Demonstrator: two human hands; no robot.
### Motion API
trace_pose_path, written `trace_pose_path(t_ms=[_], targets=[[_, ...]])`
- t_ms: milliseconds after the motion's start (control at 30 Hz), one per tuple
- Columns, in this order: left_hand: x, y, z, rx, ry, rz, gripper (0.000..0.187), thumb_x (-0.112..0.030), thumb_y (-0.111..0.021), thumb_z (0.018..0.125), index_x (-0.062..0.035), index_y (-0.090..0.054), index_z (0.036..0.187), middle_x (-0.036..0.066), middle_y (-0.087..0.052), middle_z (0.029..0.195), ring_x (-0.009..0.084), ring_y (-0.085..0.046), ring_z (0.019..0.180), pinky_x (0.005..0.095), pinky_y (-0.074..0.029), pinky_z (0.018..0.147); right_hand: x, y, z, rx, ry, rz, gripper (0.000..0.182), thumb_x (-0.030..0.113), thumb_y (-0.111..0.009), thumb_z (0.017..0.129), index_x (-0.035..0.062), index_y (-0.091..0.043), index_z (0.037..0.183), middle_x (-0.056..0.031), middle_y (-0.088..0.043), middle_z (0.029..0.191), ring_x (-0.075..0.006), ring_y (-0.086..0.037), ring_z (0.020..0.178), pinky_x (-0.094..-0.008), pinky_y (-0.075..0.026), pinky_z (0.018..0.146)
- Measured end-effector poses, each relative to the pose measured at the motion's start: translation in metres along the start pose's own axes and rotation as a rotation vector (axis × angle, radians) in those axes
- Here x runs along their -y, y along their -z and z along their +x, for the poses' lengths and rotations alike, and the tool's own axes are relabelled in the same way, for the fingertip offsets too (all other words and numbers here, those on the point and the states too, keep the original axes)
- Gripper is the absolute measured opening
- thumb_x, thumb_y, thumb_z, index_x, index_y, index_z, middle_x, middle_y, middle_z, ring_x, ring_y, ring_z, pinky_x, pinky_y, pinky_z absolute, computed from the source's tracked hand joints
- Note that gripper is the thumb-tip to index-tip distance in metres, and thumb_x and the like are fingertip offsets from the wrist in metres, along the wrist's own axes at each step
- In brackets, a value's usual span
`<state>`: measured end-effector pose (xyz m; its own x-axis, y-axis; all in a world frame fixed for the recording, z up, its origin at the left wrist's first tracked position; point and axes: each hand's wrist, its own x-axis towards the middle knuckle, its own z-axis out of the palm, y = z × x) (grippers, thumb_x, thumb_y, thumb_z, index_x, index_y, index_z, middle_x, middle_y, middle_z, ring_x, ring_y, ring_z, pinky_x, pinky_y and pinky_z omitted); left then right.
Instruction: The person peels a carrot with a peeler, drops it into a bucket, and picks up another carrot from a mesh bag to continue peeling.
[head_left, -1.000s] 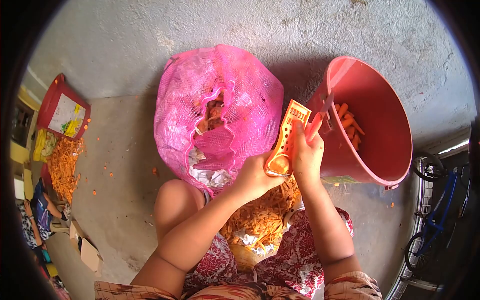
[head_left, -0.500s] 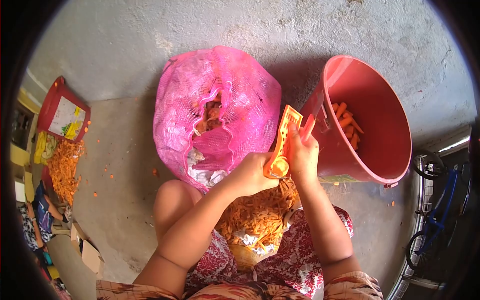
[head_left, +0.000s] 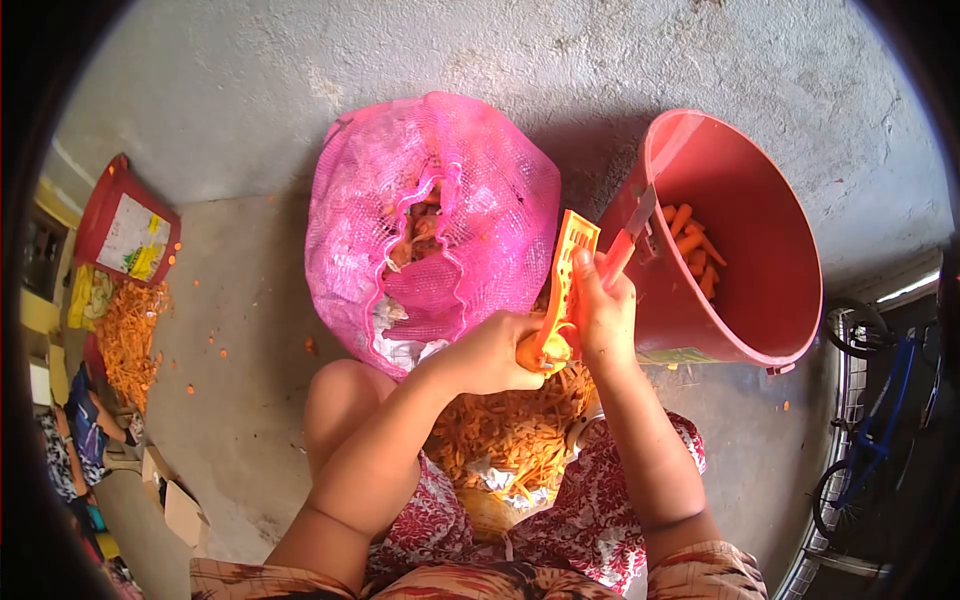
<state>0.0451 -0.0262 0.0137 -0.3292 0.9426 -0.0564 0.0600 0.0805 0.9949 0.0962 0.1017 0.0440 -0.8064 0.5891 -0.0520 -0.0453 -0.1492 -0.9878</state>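
My left hand [head_left: 490,352] is closed round a carrot [head_left: 540,354], its thick end showing toward my right hand. In my right hand [head_left: 608,312] is an orange plastic peeler [head_left: 574,250], its lower end against the carrot. The same hand also grips a knife by its red handle [head_left: 618,256], with the blade pointing up and away. Below both hands, between my knees, lies a heap of carrot peelings [head_left: 515,425]. A pink mesh sack [head_left: 345,225] stands in front, its torn opening showing carrots [head_left: 425,225] inside.
To the right, a tall red bucket [head_left: 765,300] holds several peeled carrots [head_left: 697,250]. Another red bucket [head_left: 100,215] and more peelings [head_left: 128,345] are at far left, near a person [head_left: 85,430]. A wall [head_left: 560,60] rises behind; a bicycle [head_left: 870,430] stands far right.
The peeler has shifted slightly down and left along the carrot. The right hand has turned a little, bringing the knife blade into view. The carrot's end has tilted.
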Motion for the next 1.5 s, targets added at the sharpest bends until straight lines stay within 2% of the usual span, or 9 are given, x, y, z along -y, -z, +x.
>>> trace_pose_path(t_ms=[100, 133, 233, 367, 467, 800, 1233, 1367, 1500], targets=[[-0.011, -0.007, -0.004, 0.313, -0.089, -0.052, 0.026, 0.000, -0.062, 0.056, -0.0022, -0.058, 0.082, 0.002, -0.057, 0.071, 0.0088, -0.052, 0.067, 0.0242, -0.042, 0.063, -0.015, 0.019, 0.024, -0.157, -0.089, -0.048, 0.027, 0.028, -0.050, 0.084, 0.0046, -0.048, 0.070, 0.0005, -0.047, 0.059, -0.0067, -0.043, 0.047, -0.0208, -0.036, 0.040], [-0.007, -0.018, -0.005, 0.415, -0.153, -0.086, 0.022, -0.001, -0.063, 0.055, -0.0024, -0.057, 0.076, 0.003, -0.057, 0.071, 0.0101, -0.053, 0.066, 0.0254, -0.042, 0.063, -0.001, 0.020, 0.029, -0.308, -0.269, 0.119, 0.027, 0.028, -0.050, 0.084, 0.0072, -0.045, 0.067, 0.0010, -0.043, 0.054, -0.0079, -0.040, 0.042, -0.0215, -0.032, 0.034], [-0.008, -0.012, -0.009, 0.256, -0.005, -0.013, 0.019, -0.001, -0.062, 0.057, -0.0027, -0.054, 0.073, 0.001, -0.056, 0.068, 0.0088, -0.051, 0.064, 0.0240, -0.041, 0.061, -0.005, 0.037, 0.048, -0.325, -0.004, 0.164, 0.023, 0.024, -0.048, 0.085, 0.0088, -0.045, 0.068, 0.0031, -0.038, 0.052, -0.0068, -0.038, 0.040, -0.0203, -0.029, 0.033], [-0.004, -0.003, -0.005, 0.049, 0.023, -0.183, 0.016, -0.003, -0.063, 0.064, -0.0047, -0.052, 0.075, -0.003, -0.050, 0.068, 0.0063, -0.046, 0.064, 0.0222, -0.038, 0.061, -0.005, 0.026, 0.033, -0.205, -0.056, -0.013, 0.023, 0.024, -0.051, 0.084, 0.0076, -0.047, 0.068, 0.0027, -0.044, 0.055, -0.0052, -0.037, 0.042, -0.0198, -0.029, 0.037], [0.000, -0.003, -0.002, -0.121, 0.085, -0.091, 0.022, -0.006, -0.060, 0.065, -0.0037, -0.053, 0.086, -0.002, -0.052, 0.074, 0.0066, -0.047, 0.068, 0.0230, -0.039, 0.063, -0.009, 0.019, 0.030, -0.157, -0.100, 0.060, 0.021, 0.025, -0.051, 0.084, 0.0063, -0.051, 0.073, 0.0041, -0.044, 0.059, -0.0042, -0.038, 0.049, -0.0181, -0.030, 0.045], [0.001, -0.001, -0.002, -0.183, 0.109, -0.243, 0.021, -0.005, -0.064, 0.067, -0.0035, -0.051, 0.085, -0.003, -0.049, 0.076, 0.0058, -0.046, 0.070, 0.0216, -0.038, 0.065, -0.010, 0.012, 0.022, -0.058, -0.090, 0.031, 0.020, 0.024, -0.049, 0.085, 0.0055, -0.054, 0.080, 0.0056, -0.043, 0.061, -0.0026, -0.036, 0.050, -0.0174, -0.027, 0.044], [0.002, -0.007, 0.001, -0.217, 0.120, -0.170, 0.023, -0.005, -0.062, 0.067, -0.0025, -0.052, 0.087, -0.002, -0.051, 0.076, 0.0073, -0.048, 0.070, 0.0230, -0.039, 0.066, -0.011, 0.012, 0.019, -0.140, -0.007, 0.102, 0.021, 0.023, -0.050, 0.085, 0.0052, -0.051, 0.075, 0.0029, -0.046, 0.057, -0.0048, -0.040, 0.047, -0.0191, -0.032, 0.043], [-0.008, -0.013, 0.004, -0.250, 0.118, -0.015, 0.030, -0.005, -0.060, 0.066, -0.0007, -0.052, 0.095, 0.003, -0.057, 0.079, 0.0096, -0.053, 0.073, 0.0261, -0.041, 0.068, -0.015, 0.004, 0.012, -0.096, 0.067, 0.003, 0.020, 0.017, -0.049, 0.086, -0.0012, -0.054, 0.091, 0.0003, -0.055, 0.073, -0.0051, -0.047, 0.063, -0.0202, -0.040, 0.057], [-0.001, -0.018, 0.005, -0.316, 0.006, 0.079, 0.030, -0.004, -0.060, 0.065, -0.0004, -0.052, 0.093, 0.006, -0.058, 0.075, 0.0110, -0.054, 0.069, 0.0262, -0.042, 0.064, -0.012, 0.005, 0.009, -0.071, 0.092, -0.172, 0.022, 0.018, -0.048, 0.086, -0.0024, -0.054, 0.091, -0.0019, -0.056, 0.074, -0.0056, -0.048, 0.065, -0.0215, -0.041, 0.060]])
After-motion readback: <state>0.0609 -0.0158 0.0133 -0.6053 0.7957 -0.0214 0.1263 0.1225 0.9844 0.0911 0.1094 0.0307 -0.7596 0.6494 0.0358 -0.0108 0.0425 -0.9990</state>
